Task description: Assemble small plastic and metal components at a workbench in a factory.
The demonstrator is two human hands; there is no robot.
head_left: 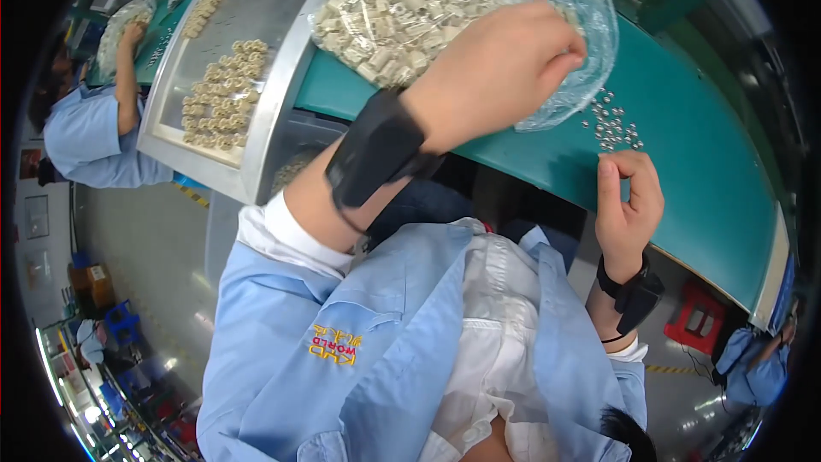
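Note:
My left hand (pixel 496 68), with a black band on its wrist, lies curled on a clear plastic bag (pixel 581 0) full of small beige plastic parts (pixel 402 0); its fingers close on the bag's film at the right side. My right hand (pixel 629 201), also with a black wrist band, hovers at the near edge of the green table (pixel 684 145). Thumb and forefinger are pinched together just below a small scatter of silver metal nuts (pixel 609 124). Whether a nut sits in the pinch is too small to see.
A metal tray (pixel 274 94) left of the bag holds rows and a cluster of beige ring parts (pixel 218 94). A co-worker in a blue jacket (pixel 90 133) works at the far left beside another bag. Another person (pixel 757 368) and a red stool (pixel 697 316) are at the lower right.

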